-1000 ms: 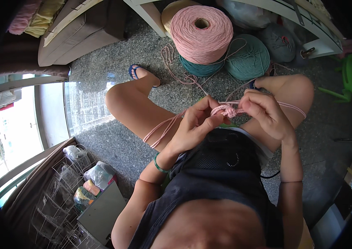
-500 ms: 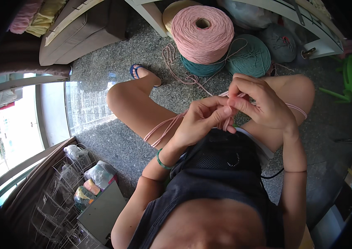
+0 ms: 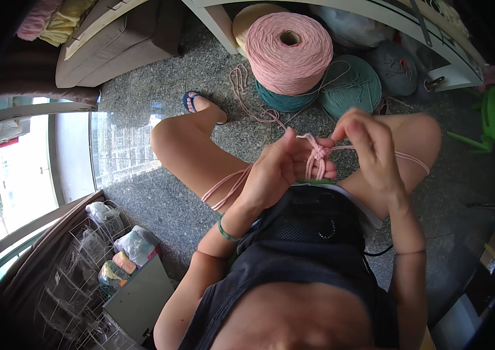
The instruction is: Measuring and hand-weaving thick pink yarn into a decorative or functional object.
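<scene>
Pink yarn (image 3: 318, 152) is gathered into a small knot over the fingers of my left hand (image 3: 274, 175), whose palm faces up and whose thumb points away from me. The yarn's strands hang across those fingers. Beside the knot, the fingertips of my right hand (image 3: 370, 151) pinch together at the yarn's right side; what lies between them is partly hidden. Strands of the same yarn circle both my thighs, showing as loops on the left thigh and the right one. A large pink yarn cone (image 3: 285, 67) stands ahead, its loose tail trailing over the floor toward my hands.
Under the pink cone sits a dark teal yarn ball (image 3: 282, 99), with a green yarn ball (image 3: 352, 84) and a grey one (image 3: 397, 67) to its right. A white frame (image 3: 218, 26) stands behind. Wire baskets (image 3: 78, 268) are at lower left, a green stool (image 3: 492, 116) at right.
My hands have moved apart from their close pinch. The left palm has turned up, showing the knot on its fingers, and my right hand has shifted slightly right.
</scene>
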`<state>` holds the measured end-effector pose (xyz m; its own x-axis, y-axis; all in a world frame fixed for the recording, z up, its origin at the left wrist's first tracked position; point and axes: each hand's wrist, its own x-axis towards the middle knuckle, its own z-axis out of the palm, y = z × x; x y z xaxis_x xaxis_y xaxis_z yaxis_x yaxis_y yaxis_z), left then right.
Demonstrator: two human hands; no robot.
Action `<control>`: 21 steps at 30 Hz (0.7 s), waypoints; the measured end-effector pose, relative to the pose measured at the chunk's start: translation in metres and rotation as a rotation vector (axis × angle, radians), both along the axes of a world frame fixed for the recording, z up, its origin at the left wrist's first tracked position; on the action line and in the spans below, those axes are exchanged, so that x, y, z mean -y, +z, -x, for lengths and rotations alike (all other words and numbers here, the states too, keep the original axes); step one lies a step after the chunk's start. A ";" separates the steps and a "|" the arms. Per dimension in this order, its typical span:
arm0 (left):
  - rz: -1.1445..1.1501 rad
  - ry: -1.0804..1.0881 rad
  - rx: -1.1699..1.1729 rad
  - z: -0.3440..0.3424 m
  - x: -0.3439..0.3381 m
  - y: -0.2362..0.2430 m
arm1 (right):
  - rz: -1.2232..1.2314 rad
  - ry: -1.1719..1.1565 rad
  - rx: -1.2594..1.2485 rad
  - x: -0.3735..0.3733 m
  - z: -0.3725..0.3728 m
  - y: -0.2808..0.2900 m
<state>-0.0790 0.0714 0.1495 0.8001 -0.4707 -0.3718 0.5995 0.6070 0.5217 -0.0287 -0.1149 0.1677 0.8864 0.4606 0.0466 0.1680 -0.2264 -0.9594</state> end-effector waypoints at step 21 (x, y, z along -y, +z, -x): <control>-0.331 -0.074 0.335 0.002 -0.006 -0.004 | 0.201 0.043 0.120 -0.003 0.018 -0.003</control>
